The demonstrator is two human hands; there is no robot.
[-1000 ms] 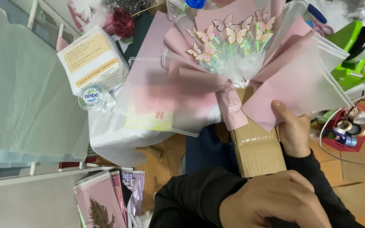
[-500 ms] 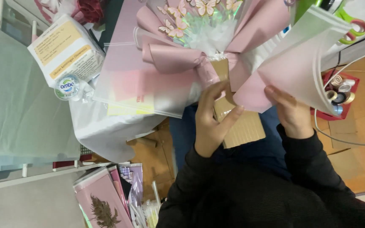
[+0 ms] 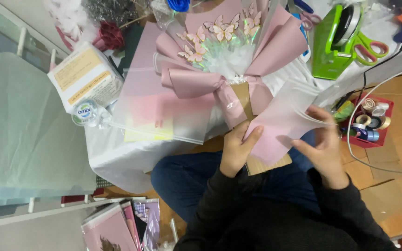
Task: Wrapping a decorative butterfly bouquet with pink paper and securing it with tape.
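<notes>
We hold a pink wrapping sheet (image 3: 280, 125) between both hands, low against the front of the bouquet (image 3: 229, 60). Our left hand (image 3: 237, 148) lies flat on the sheet's lower left part, fingers stretched upward and the thumb pressing the paper against the brown cardboard handle (image 3: 261, 165) beneath it. Our right hand (image 3: 324, 146) pinches the sheet's right edge, thumb and fingers closed narrowly on the layered paper, where several thin edges fan out.

The bouquet lies on the white-covered table (image 3: 112, 158), its head pointing away from us, wrapped in dusty pink paper with a satin ribbon bow (image 3: 196, 83) tied at the neck. Pale paper butterflies (image 3: 219, 30) sit in the top above white fluff. Its cardboard handle juts over the table edge above our lap.

To the left of the bouquet lie loose translucent pink sheets (image 3: 164, 111), a white box with yellow labels (image 3: 84, 76) and a round plastic lid (image 3: 84, 113). To the right stands a green tape dispenser (image 3: 338, 42) with green-handled scissors (image 3: 373, 46) beside it. A red box of ribbon spools (image 3: 368, 123) stands on the floor, just beyond our right hand.
</notes>
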